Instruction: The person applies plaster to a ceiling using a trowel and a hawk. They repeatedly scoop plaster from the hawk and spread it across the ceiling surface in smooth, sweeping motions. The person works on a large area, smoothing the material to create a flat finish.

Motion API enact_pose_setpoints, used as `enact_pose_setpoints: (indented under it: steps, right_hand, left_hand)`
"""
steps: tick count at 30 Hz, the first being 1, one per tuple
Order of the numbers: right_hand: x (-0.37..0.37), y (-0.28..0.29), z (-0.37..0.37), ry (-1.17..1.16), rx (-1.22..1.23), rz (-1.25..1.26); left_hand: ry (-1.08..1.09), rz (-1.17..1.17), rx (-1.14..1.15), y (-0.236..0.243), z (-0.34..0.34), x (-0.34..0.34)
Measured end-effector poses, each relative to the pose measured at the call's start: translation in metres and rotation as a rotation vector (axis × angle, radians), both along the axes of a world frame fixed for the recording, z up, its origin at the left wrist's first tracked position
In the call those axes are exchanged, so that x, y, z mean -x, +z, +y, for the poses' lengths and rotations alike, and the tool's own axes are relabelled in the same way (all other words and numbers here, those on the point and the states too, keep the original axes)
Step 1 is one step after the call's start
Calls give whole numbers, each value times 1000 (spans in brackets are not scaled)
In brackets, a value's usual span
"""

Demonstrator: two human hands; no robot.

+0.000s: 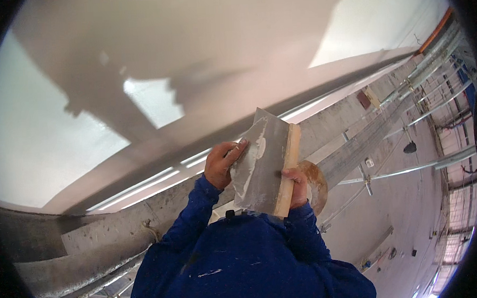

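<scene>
In front of my chest is a wide metal plastering blade (269, 163) with a pale wooden back strip, white paste smeared over its face. My right hand (297, 186) is closed round the wooden strip, thumb lying on it. At the opposite side, my left hand (223, 161) grips the pasted metal, its thumb on the face and the other fingers mostly hidden. A metal corner sticks out at the top; whether it belongs to a second blade I cannot tell. Behind my right hand shows part of a round, brown-stained rim (316, 187), perhaps a bucket.
A smooth pale wall (189, 33) with shadows rises ahead. Worn planks (367, 137) run along its foot. Metal scaffold tubes (407, 170) cross on the right, above a lower floor (345, 224). A dark red block (363, 100) lies on the planks, and another tube (94, 270) passes at lower left.
</scene>
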State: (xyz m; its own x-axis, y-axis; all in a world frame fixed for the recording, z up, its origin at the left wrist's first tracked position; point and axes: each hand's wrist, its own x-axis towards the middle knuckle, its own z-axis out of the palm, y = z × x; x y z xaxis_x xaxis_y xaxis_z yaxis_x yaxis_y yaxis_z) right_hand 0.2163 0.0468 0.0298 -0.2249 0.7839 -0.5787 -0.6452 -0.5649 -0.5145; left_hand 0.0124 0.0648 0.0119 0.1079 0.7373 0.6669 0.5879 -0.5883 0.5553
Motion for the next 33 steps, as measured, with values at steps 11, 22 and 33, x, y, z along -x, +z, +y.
enact_pose_setpoints:
  steps: [11, 22, 33]
  right_hand:
    - [-93, -16, 121, -352, -481, -84]
    - [-102, 60, 293, -612, -1022, -1065]
    - [-40, 86, 327, -762, -993, -1277]
  left_hand:
    - [223, 123, 269, -74, -36, 16]
    - [400, -61, 435, -85, -79, 17]
    - [433, -158, 478, -77, -81, 9]
